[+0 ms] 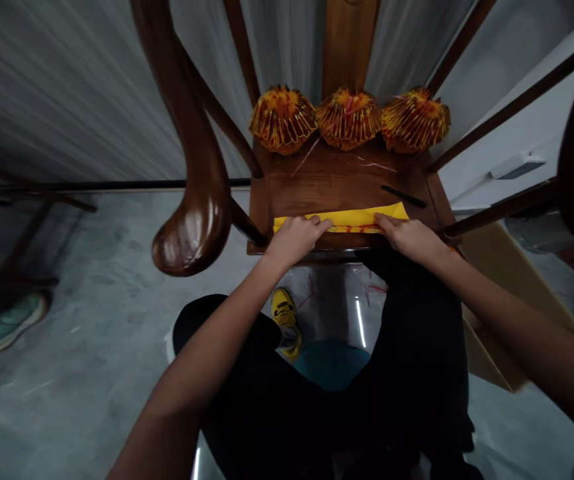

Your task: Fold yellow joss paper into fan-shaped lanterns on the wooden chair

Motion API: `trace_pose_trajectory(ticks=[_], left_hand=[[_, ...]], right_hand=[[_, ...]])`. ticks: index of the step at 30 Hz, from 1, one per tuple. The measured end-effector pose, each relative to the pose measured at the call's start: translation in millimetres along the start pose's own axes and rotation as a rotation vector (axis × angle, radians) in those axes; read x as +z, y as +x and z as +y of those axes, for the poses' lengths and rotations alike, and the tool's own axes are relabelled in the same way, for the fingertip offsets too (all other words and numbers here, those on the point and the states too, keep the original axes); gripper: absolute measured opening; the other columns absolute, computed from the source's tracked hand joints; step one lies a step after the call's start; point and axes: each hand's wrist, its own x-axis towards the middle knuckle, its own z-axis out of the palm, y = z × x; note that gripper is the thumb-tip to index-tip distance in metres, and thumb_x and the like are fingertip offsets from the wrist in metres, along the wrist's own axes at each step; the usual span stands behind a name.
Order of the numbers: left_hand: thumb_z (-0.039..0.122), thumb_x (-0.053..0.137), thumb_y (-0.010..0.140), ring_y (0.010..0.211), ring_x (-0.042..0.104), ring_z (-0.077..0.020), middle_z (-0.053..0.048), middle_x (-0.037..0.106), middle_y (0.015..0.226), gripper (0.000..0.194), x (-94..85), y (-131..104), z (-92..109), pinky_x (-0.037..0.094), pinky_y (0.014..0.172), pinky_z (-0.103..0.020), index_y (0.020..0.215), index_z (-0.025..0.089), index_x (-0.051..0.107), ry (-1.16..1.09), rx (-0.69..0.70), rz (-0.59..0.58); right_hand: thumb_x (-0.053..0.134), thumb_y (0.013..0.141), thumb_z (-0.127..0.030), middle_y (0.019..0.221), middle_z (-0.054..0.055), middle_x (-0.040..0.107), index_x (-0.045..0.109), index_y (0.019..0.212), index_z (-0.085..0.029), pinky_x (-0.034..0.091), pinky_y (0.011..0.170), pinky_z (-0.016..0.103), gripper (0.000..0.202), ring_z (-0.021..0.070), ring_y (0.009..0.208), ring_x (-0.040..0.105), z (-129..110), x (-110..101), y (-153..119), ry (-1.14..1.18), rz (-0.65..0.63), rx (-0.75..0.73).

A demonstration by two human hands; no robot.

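A long folded strip of yellow paper (354, 217) lies across the front of a wooden chair seat (317, 183), its near edge printed in red. My left hand (301, 235) presses on the strip's left part, fingers bent over it. Toward the other end, my right hand (407, 235) pinches the paper between thumb and fingers. Behind the strip, three pleated gold-and-red paper bundles (349, 120) stand in a row against the chair back. A dark thin tool (404, 196), its kind unclear, rests at the seat's right.
Curved wooden armrests (191, 220) flank the seat. Pink string (367, 162) lies loose on the wood. An open cardboard box (507, 300) stands on the floor at right. At far left is another person's green shoe (9, 323).
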Motion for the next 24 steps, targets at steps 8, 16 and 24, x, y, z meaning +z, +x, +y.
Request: trace_pose_trajectory(ticks=[8,16,24], left_hand=[[0.009,0.050,0.102,0.107,0.078,-0.0327,-0.013,0.082,0.126,0.056,-1.4,4,-11,0.058,0.088,-0.043,0.150,0.029,0.069,-0.078,-0.069,0.010],[0.005,0.050,0.100,0.104,0.080,-0.0324,-0.011,0.083,0.125,0.070,-5.3,5,-17,0.060,0.088,-0.043,0.162,0.036,0.060,-0.057,-0.071,0.015],[0.005,0.047,0.101,0.104,0.081,-0.0331,-0.013,0.083,0.125,0.071,-1.7,7,-18,0.059,0.084,-0.042,0.168,0.029,0.052,-0.028,-0.045,-0.008]], right_hand=[[0.043,0.107,-0.011,0.126,0.019,0.082,0.065,0.131,-0.014,0.057,0.077,0.035,0.032,0.0305,0.100,0.083,-11,-6,7,-0.064,-0.033,0.057],[0.045,0.105,-0.011,0.141,0.019,0.078,0.067,0.138,-0.015,0.063,0.079,0.037,0.039,0.0317,0.105,0.084,-17,7,14,0.019,0.105,0.127],[0.048,0.105,-0.009,0.153,0.019,0.071,0.065,0.146,-0.012,0.067,0.104,0.043,0.045,0.0304,0.132,0.076,-14,25,16,0.099,0.225,0.141]])
